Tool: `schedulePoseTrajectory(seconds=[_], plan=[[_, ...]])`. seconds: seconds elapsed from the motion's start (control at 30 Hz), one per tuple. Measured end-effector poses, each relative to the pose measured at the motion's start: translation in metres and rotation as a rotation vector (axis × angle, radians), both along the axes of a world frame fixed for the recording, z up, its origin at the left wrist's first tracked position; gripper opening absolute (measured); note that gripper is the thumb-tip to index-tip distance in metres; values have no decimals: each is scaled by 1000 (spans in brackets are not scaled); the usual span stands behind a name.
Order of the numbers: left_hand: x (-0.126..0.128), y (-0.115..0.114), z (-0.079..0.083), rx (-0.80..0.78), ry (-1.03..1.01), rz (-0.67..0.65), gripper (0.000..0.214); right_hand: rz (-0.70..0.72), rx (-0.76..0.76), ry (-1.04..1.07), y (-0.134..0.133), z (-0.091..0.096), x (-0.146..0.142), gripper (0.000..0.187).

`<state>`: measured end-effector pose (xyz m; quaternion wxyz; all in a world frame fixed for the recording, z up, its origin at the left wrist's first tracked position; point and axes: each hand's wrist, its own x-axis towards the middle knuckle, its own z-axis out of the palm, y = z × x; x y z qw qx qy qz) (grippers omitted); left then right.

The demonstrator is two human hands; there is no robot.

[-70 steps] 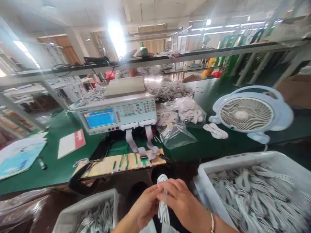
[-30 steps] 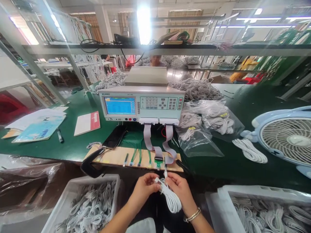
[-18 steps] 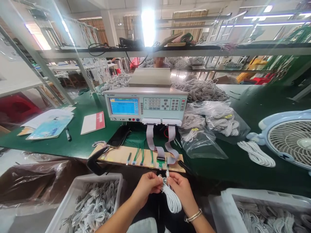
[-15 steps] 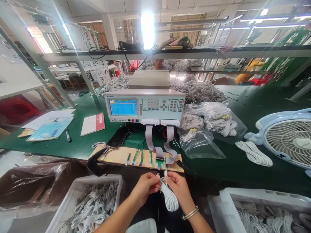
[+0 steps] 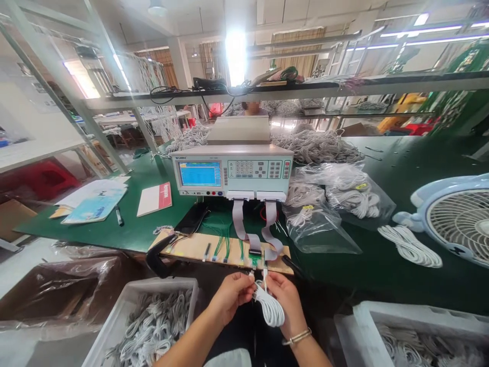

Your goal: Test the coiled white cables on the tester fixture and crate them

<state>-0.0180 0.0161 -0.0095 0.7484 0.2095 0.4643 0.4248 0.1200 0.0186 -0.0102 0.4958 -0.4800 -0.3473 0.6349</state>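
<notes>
A coiled white cable [image 5: 269,309] hangs between my two hands just below the front edge of the bench. My left hand [image 5: 232,294] pinches one cable end and my right hand [image 5: 283,295] pinches the other. Both ends point up at the sockets on the wooden test board [image 5: 214,248], close under its green connector [image 5: 254,260]. Grey ribbon leads run from the board up to the cable tester [image 5: 233,172], whose blue screen is lit.
White bins of coiled cables sit at lower left [image 5: 148,326] and lower right [image 5: 416,336]. Clear bags of cables [image 5: 328,204], a loose coil [image 5: 410,247] and a pale blue fan [image 5: 456,219] lie to the right. Papers, a pen and a booklet [image 5: 155,199] lie left.
My hands carried the coil from my lap up toward the test board's front edge, with the cable ends now at the sockets. My head turned left, away from the right bin.
</notes>
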Motion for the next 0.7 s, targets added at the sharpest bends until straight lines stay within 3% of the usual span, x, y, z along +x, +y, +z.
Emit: schedulePoseTrajectory(seconds=[0.23, 0.43, 0.57, 0.7], plan=[[10, 2, -2, -19, -25, 54, 22, 160, 141, -219, -6, 6, 16, 29], [23, -3, -4, 10, -58, 187, 22, 131, 186, -200, -15, 5, 19, 29], [27, -5, -4, 4, -132, 258, 27, 32, 76, -39, -17, 1, 16, 27], [23, -4, 0, 68, -99, 211, 30, -33, -90, 90, -15, 2, 16, 26]])
